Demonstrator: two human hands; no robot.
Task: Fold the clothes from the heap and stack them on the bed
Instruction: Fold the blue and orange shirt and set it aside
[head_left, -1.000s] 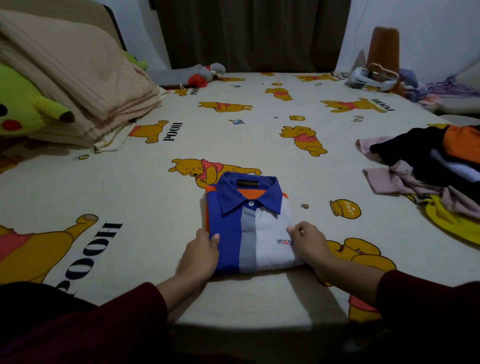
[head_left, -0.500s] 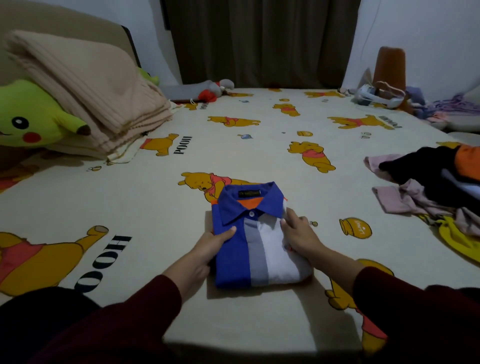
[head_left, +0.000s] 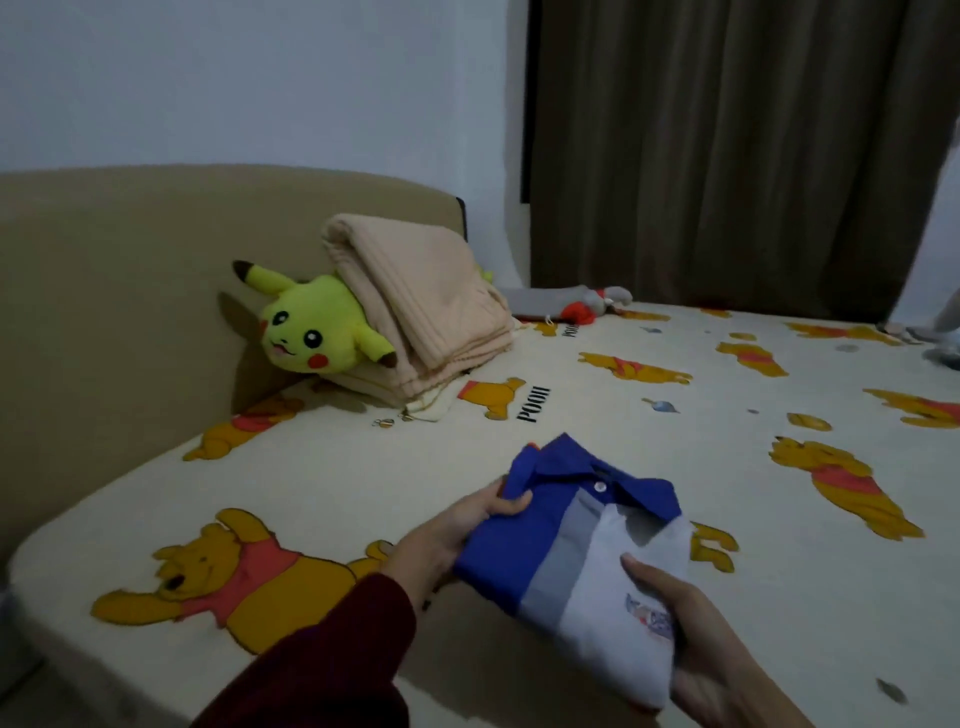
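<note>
1. Nearest the camera, the right hand (head_left: 711, 644) holds the white lower end of the folded shirt (head_left: 582, 556), thumb on top and fingers curled out of sight beneath it.
2. Just beyond, the left hand (head_left: 457, 525) grips the shirt's blue side near the collar, thumb pressed over the edge. Both hands are closed on the one garment, which appears lifted just clear of the bed (head_left: 322, 483) near its front edge, though the gap is hard to judge.
3. The relation that matters: the shirt's long axis runs from the right hand's end up and away to the collar, which points towards the far left. The left hand is the nearer one to the open sheet on the shirt's left, so a set-down there would likely be led by that hand.
4. Beyond the shirt's collar and well apart from it, against the headboard (head_left: 130, 270), lies a folded beige blanket (head_left: 431, 312) with a yellow plush toy (head_left: 311, 332) tucked under its left edge.
5. Farthest from the shirt, by the curtain (head_left: 727, 145), lies a grey-and-red soft thing (head_left: 587, 304).
6. Count: one folded shirt, two hands, one blanket, one plush toy. No stack or heap is in view.
</note>
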